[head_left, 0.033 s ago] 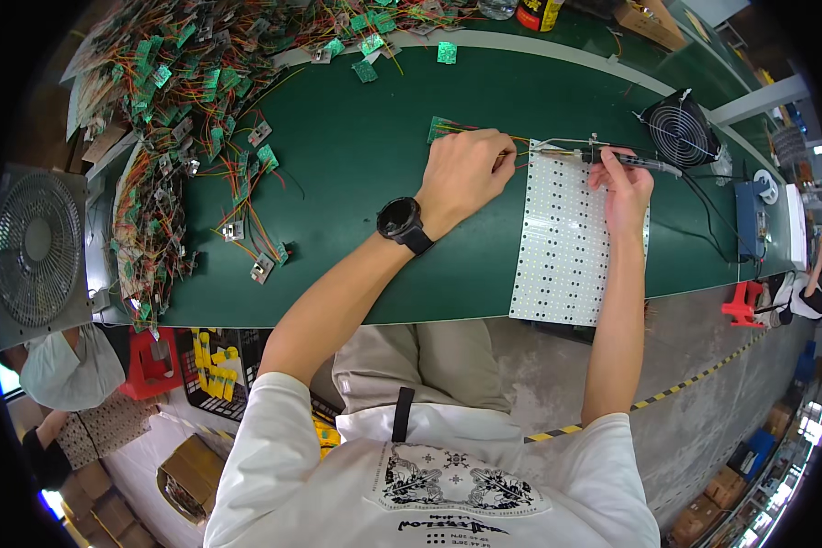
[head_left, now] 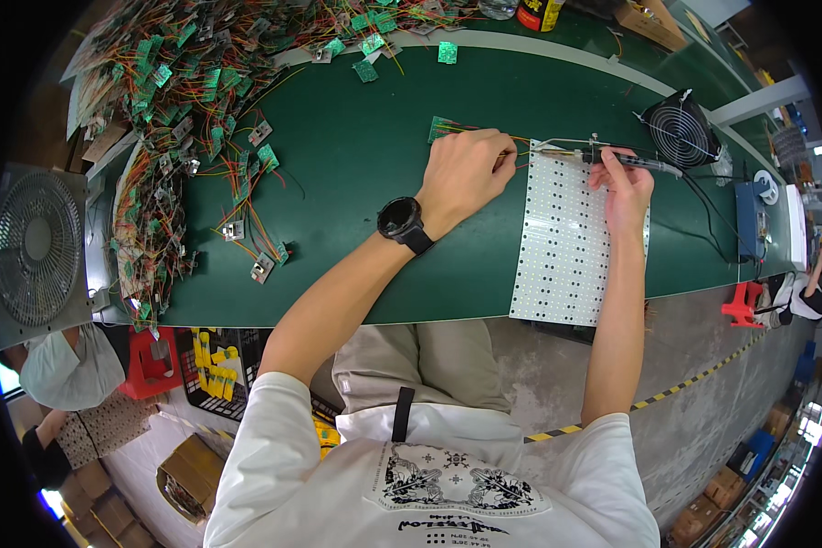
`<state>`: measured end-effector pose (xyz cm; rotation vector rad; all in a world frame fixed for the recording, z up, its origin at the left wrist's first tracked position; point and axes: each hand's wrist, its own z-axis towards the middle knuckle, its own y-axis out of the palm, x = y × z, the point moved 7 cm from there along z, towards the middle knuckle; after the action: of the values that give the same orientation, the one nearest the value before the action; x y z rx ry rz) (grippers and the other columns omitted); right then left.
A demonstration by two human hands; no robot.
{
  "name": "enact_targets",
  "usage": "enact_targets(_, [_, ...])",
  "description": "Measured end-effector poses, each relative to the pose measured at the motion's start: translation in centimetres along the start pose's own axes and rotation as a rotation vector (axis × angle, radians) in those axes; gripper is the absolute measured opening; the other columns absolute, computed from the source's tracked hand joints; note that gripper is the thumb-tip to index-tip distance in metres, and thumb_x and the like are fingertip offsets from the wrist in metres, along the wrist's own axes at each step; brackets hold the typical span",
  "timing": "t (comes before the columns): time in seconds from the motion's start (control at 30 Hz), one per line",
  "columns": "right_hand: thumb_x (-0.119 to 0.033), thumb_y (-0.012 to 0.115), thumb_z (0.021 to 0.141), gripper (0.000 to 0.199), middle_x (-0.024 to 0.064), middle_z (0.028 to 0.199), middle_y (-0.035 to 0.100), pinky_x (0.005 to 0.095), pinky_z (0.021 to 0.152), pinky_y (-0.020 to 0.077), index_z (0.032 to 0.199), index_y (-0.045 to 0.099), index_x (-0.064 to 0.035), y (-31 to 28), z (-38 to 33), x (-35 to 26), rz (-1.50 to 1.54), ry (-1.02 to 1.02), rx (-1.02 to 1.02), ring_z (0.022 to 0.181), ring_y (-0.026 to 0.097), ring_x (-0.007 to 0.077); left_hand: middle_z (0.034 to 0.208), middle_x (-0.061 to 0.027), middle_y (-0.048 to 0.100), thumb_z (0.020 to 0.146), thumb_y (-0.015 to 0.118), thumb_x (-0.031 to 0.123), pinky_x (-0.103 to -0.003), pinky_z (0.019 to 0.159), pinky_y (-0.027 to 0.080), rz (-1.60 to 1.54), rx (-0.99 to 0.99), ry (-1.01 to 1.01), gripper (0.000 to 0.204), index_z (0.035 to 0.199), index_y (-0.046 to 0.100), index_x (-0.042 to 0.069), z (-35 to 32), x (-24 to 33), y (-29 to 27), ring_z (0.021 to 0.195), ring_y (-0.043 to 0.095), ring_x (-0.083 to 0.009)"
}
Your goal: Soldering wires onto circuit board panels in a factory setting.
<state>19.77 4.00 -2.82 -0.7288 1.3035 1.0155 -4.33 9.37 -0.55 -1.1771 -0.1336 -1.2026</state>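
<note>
My right hand [head_left: 626, 187] grips a soldering iron [head_left: 650, 163] from which a thin metal tube runs forward. Its tip reaches the upper left corner of a white perforated-looking panel with rows of small dots [head_left: 562, 233]. Just left of that corner, my left hand [head_left: 470, 173] is closed in a pinch on thin red and yellow wires [head_left: 521, 141]. These wires lead to a small green circuit board [head_left: 440, 129] beyond the knuckles. The exact contact at the iron's tip is too small to make out.
A tangled heap of wired circuit boards [head_left: 169, 119] covers the bench's left and back. Loose boards [head_left: 263, 265] lie nearer. A black fan [head_left: 680, 128] and blue box [head_left: 751, 219] stand right, with the iron's cable [head_left: 703, 205] between. A large fan [head_left: 36, 237] stands far left.
</note>
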Motion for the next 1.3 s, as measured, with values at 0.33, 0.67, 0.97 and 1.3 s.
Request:
enact_targets(0.33, [-0.011, 0.068, 0.084, 0.019, 0.011, 0.069, 0.063, 0.026, 0.049, 0.0437, 0.096, 0.062, 0.0033, -0.1, 0.1, 0.2, 0.017, 0.004, 0.029, 0.053, 0.058, 0.0162, 0.072, -0.006, 0.065, 0.077, 0.066, 0.011, -0.034, 0.057, 0.048, 0.003, 0.005, 0.008, 0.008, 0.081, 0.067, 0.005, 0.0, 0.0, -0.2, 0.062, 0.062, -0.0248])
enact_targets(0.67, [-0.008, 0.067, 0.085, 0.017, 0.0101, 0.068, 0.062, 0.0258, 0.048, 0.0403, 0.096, 0.062, 0.0026, -0.5, 0.1, 0.2, 0.084, 0.027, 0.068, 0.052, 0.056, 0.0155, 0.091, -0.0042, 0.059, 0.085, 0.065, 0.027, -0.036, 0.06, 0.049, 0.049, -0.074, 0.179, 0.02, 0.089, 0.067, 0.007, -0.7, 1.6, -1.0, 0.07, 0.062, -0.0235])
enact_targets(0.97, [-0.008, 0.066, 0.084, 0.015, 0.01, 0.068, 0.062, 0.0254, 0.048, 0.0394, 0.095, 0.063, 0.0023, -0.6, 0.1, 0.2, 0.098, 0.034, 0.082, 0.051, 0.055, 0.015, 0.09, -0.003, 0.058, 0.085, 0.064, 0.021, -0.036, 0.059, 0.047, 0.086, -0.122, 0.226, 0.015, 0.089, 0.066, 0.007, -0.8, 0.8, -0.3, 0.07, 0.061, -0.0247])
enact_targets(1.3, [-0.008, 0.066, 0.085, 0.015, 0.0102, 0.068, 0.062, 0.0254, 0.047, 0.039, 0.095, 0.063, 0.0024, -0.6, 0.1, 0.2, 0.107, 0.028, 0.068, 0.051, 0.055, 0.0147, 0.085, -0.0044, 0.059, 0.083, 0.065, 0.017, -0.036, 0.059, 0.049, 0.104, -0.014, 0.115, 0.012, 0.086, 0.065, 0.005, -0.4, 1.0, -0.8, 0.072, 0.061, -0.0243])
